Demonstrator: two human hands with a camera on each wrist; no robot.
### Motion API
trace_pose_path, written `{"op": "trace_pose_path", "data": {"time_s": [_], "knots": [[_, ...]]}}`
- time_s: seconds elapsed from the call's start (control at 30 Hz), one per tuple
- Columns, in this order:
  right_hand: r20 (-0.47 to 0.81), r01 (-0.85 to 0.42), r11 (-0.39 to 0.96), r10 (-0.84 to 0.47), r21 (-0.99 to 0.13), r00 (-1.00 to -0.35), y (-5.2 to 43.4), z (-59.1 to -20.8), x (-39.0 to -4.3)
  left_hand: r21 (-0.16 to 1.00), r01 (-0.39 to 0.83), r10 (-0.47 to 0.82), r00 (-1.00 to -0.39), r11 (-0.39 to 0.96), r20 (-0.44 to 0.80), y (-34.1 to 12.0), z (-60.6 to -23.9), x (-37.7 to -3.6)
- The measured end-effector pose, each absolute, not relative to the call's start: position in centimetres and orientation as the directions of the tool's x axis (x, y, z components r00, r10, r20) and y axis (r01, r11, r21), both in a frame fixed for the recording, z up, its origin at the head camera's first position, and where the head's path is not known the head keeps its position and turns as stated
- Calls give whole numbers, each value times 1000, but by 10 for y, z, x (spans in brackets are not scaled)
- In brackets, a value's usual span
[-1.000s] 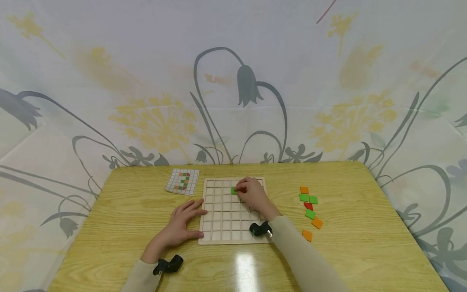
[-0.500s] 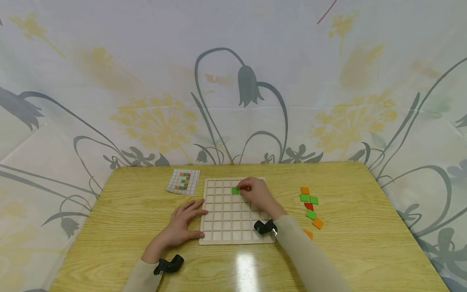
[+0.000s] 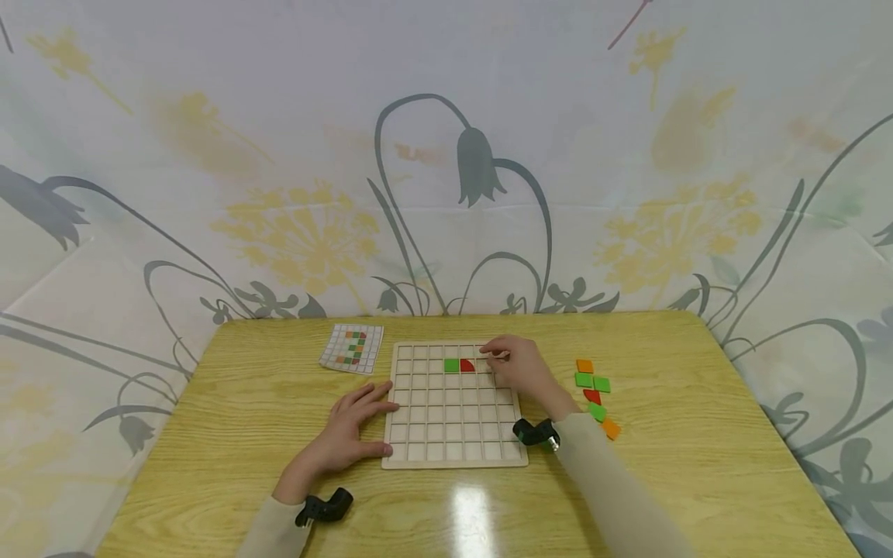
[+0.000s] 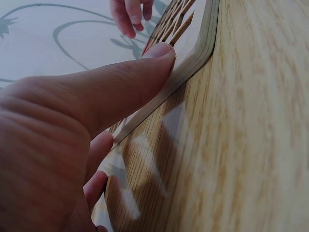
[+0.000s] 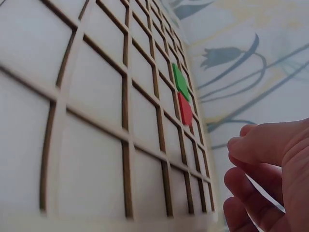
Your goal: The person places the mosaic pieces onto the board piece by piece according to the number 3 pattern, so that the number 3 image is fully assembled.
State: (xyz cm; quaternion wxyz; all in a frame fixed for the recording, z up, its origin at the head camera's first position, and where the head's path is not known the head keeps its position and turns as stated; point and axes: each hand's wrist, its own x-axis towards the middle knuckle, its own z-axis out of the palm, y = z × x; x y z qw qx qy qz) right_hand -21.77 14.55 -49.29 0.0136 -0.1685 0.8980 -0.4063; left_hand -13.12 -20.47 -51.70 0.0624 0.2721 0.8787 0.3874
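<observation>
A wooden grid board (image 3: 416,459) lies on the table. In its second row from the back sit a green square tile (image 3: 451,365) and, just right of it, a red quarter-round tile (image 3: 467,366). My left hand (image 3: 345,435) rests at the board's left edge, fingers spread and thumb (image 4: 120,84) touching the rim. Over the board's back right part hovers my right hand (image 3: 526,370), fingers loosely bent. In the right wrist view nothing shows between its fingers (image 5: 251,145), apart from the red tile (image 5: 185,110).
A paper card (image 3: 335,349) printed with a coloured grid pattern lies behind the left hand. Right of the board are loose tiles: orange ones (image 3: 584,366), green ones (image 3: 601,384) and a red one (image 3: 592,397). A patterned cloth (image 3: 314,232) hangs behind the table.
My right hand has let go of the red tile, leaving it in the cell beside the green one, and moved right. Its sleeve now covers the nearest orange tile. The left hand stays put.
</observation>
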Motion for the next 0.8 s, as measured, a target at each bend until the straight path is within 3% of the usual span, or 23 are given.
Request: {"op": "trace_pose_path", "data": {"time_s": [0.17, 0.4, 0.8], "knots": [[126, -277, 630, -274, -726, -954, 168, -488, -216, 713, 433, 528, -843, 552, 103, -205, -518, -132], [230, -350, 669, -265, -655, -936, 207, -490, -213, 713, 430, 526, -844, 554, 100, -204, -518, -132], [194, -300, 744, -229, -597, -954, 269, -489, -199, 710, 433, 529, -843, 556, 99, -205, -518, -132]]}}
